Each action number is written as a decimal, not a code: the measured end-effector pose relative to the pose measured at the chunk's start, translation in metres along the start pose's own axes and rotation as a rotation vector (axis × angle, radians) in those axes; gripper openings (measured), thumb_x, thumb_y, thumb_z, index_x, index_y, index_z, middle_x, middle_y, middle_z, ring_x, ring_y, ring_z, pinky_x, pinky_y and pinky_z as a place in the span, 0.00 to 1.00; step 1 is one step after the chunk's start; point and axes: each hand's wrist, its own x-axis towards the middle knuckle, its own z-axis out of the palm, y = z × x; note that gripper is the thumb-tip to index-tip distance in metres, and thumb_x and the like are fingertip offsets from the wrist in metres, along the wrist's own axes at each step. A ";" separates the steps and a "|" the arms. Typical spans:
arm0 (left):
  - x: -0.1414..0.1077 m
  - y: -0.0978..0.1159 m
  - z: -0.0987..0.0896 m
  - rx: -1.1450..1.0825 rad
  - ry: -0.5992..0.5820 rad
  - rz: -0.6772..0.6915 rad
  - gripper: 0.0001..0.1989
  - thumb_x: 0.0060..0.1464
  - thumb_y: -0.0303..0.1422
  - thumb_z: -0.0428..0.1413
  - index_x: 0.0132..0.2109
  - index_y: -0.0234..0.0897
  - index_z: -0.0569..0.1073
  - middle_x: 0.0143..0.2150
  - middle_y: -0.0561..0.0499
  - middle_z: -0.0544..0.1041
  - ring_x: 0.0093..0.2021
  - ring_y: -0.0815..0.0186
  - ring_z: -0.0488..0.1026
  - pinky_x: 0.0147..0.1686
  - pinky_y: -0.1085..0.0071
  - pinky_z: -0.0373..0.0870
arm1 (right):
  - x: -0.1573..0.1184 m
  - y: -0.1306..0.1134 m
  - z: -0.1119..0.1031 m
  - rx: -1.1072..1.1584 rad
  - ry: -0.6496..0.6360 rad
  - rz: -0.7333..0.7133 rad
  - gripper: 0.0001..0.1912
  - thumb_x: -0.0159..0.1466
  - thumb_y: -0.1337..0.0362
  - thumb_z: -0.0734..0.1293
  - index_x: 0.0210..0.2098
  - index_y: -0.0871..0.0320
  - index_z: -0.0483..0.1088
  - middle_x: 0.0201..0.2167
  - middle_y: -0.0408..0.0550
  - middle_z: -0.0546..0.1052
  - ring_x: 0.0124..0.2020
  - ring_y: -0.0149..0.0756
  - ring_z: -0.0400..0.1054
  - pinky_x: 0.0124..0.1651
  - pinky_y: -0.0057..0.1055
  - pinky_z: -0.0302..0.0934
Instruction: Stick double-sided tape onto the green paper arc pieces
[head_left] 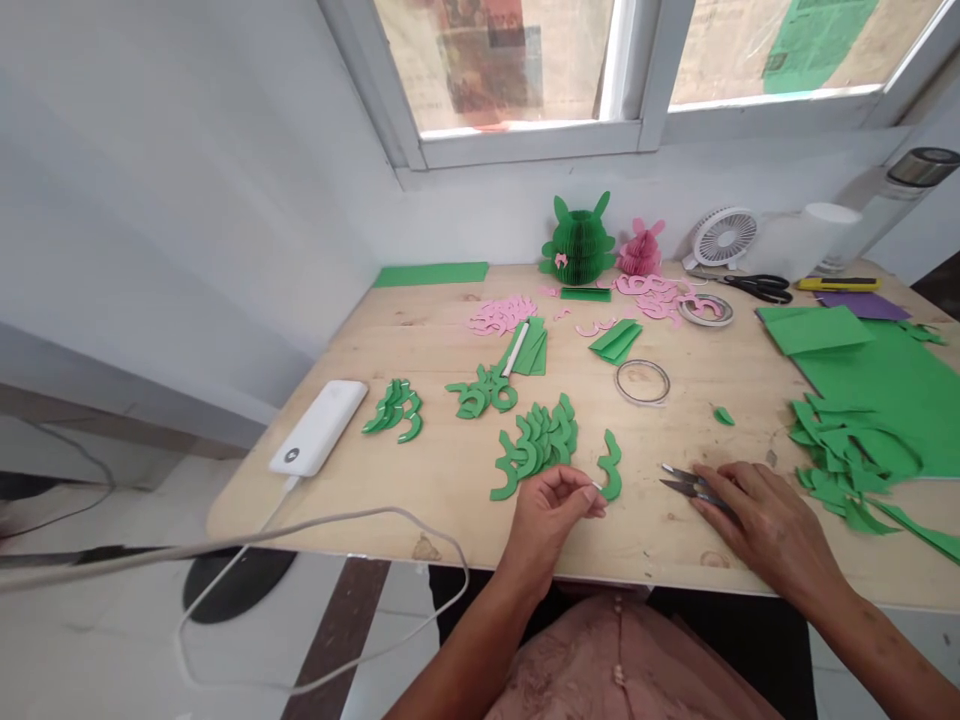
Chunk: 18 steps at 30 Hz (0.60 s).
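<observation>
My left hand (pixel 551 505) is at the table's front edge, thumb and fingers pinched on a small white strip (pixel 598 487). The strip meets the lower end of a green scalloped paper piece (pixel 611 468); whether the fingers also grip the paper is hidden. Just behind that hand lies a pile of similar green scalloped pieces (pixel 540 440). My right hand (pixel 765 515) rests on the table, closed around a pair of thread snips (pixel 694 485), blades pointing left and slightly apart. A small green scrap (pixel 723 416) lies beyond the snips.
A tape roll (pixel 643 382) lies mid-table. Green offcuts (pixel 847 450) and green sheets (pixel 930 400) are at right. Pink cutouts (pixel 502 314), a green paper figure (pixel 577 245), black scissors (pixel 757 287) and a fan (pixel 724 238) stand farther back. A white power bank (pixel 319 428) is left, its cable trailing off the edge.
</observation>
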 end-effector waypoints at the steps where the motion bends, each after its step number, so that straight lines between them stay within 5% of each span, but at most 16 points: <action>1: 0.000 0.000 0.000 -0.005 0.003 0.007 0.08 0.42 0.33 0.62 0.27 0.33 0.72 0.23 0.50 0.76 0.24 0.69 0.70 0.31 0.72 0.67 | 0.000 0.001 0.000 0.011 -0.003 0.003 0.17 0.64 0.55 0.61 0.45 0.59 0.73 0.34 0.53 0.74 0.34 0.41 0.68 0.37 0.35 0.59; 8: -0.001 -0.001 0.001 -0.042 0.067 0.063 0.06 0.45 0.31 0.61 0.30 0.34 0.72 0.22 0.53 0.75 0.25 0.70 0.71 0.32 0.73 0.68 | 0.017 -0.028 -0.014 0.331 0.155 0.232 0.11 0.63 0.62 0.63 0.44 0.57 0.71 0.38 0.53 0.75 0.40 0.42 0.68 0.42 0.37 0.61; 12: -0.001 -0.005 0.005 -0.047 0.062 0.076 0.05 0.46 0.30 0.60 0.31 0.34 0.72 0.22 0.53 0.75 0.24 0.71 0.70 0.31 0.74 0.68 | 0.044 -0.069 -0.023 0.753 0.047 0.409 0.08 0.64 0.62 0.62 0.38 0.55 0.72 0.34 0.49 0.75 0.38 0.38 0.69 0.40 0.32 0.63; 18: 0.001 -0.008 0.008 -0.050 0.013 0.097 0.04 0.46 0.30 0.60 0.30 0.34 0.72 0.22 0.54 0.75 0.25 0.72 0.69 0.32 0.75 0.67 | 0.071 -0.105 -0.017 1.057 -0.052 0.571 0.08 0.61 0.61 0.64 0.33 0.57 0.72 0.29 0.46 0.73 0.31 0.33 0.66 0.36 0.30 0.62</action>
